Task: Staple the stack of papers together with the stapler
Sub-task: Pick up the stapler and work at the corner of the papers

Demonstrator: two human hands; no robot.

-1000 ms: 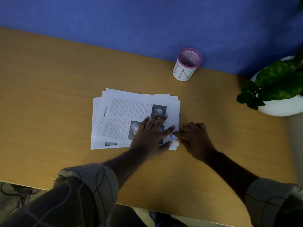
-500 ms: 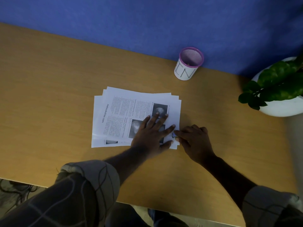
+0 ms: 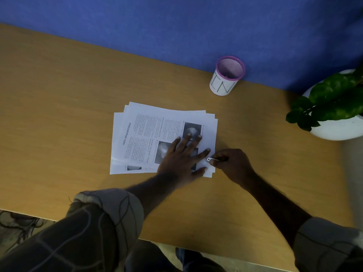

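Note:
A loosely fanned stack of printed papers point(image 3: 137, 134) lies on the wooden table point(image 3: 59, 114). My left hand point(image 3: 180, 156) rests flat on the stack's right half, fingers spread, pressing it down. My right hand point(image 3: 233, 163) sits at the stack's right edge, near the front corner. Its fingertips pinch a small silvery metal piece point(image 3: 211, 159) that looks like a clip or pin and touches the paper's edge. No stapler is in view.
A white mesh pen cup with a pink rim point(image 3: 225, 79) stands behind the papers against the blue wall point(image 3: 176, 26). A leafy plant point(image 3: 334, 103) in a white pot point(image 3: 337, 132) sits at the right. The table's front edge runs just below my forearms.
My right hand has stayed at the stack's right edge, and the metal piece in its fingertips now shows more plainly. My left hand has kept its place on the papers.

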